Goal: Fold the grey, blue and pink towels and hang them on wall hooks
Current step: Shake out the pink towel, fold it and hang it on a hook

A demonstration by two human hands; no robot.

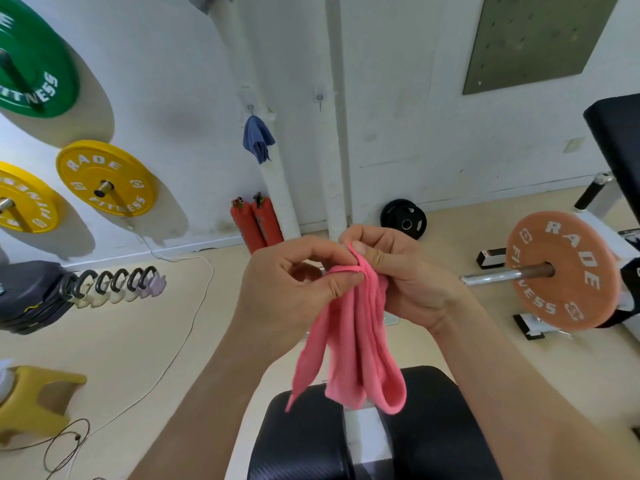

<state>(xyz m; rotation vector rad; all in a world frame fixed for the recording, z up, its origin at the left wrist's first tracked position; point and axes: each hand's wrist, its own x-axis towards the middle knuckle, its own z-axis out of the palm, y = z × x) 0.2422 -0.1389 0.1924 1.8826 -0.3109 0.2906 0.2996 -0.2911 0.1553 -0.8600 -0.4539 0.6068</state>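
A pink towel (349,351) hangs bunched in loose folds from both my hands, above a black bench. My left hand (291,289) pinches its top edge between thumb and forefinger. My right hand (398,271) grips the same top edge from the right, fingers closed on the cloth. A blue towel (257,137) hangs from a small hook (250,107) on the white wall. A second hook (320,98) to its right is bare. A grey cloth (207,1) shows at the top edge; I cannot tell how it hangs.
A black padded bench (311,438) lies below the towel. Green and yellow weight plates (104,178) sit on wall pegs at left. A barbell with an orange plate (561,271) stands right. Two red extinguishers (256,223) and white pipes (336,133) line the wall. Cables cross the floor.
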